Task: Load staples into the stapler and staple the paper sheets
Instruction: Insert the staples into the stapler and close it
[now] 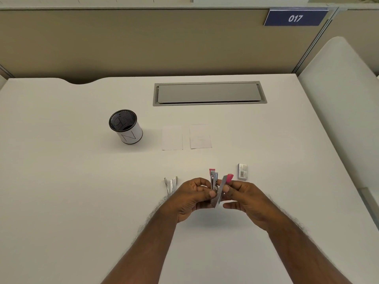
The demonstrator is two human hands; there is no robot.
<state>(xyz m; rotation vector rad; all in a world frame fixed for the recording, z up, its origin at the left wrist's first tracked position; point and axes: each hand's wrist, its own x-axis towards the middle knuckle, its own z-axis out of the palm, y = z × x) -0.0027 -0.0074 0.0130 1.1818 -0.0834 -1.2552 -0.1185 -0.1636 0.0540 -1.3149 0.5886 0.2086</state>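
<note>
A small pink and metal stapler (pixel 217 186) is held open above the white desk, its pink top swung away to the right. My left hand (pixel 194 198) grips its metal body with thumb and fingers. My right hand (pixel 243 196) pinches the opened pink top part. Strips of loose staples (pixel 170 184) lie on the desk just left of my left hand. A small staple box (pixel 242 171) lies to the right of the stapler. Two small white paper sheets (pixel 172 137) (pixel 200 136) lie side by side farther back.
A mesh pen cup (pixel 126 126) with a white wrap stands at the back left. A grey cable hatch (pixel 209 93) is set into the desk near the beige partition. A white chair back (pixel 338 99) rises at the right edge.
</note>
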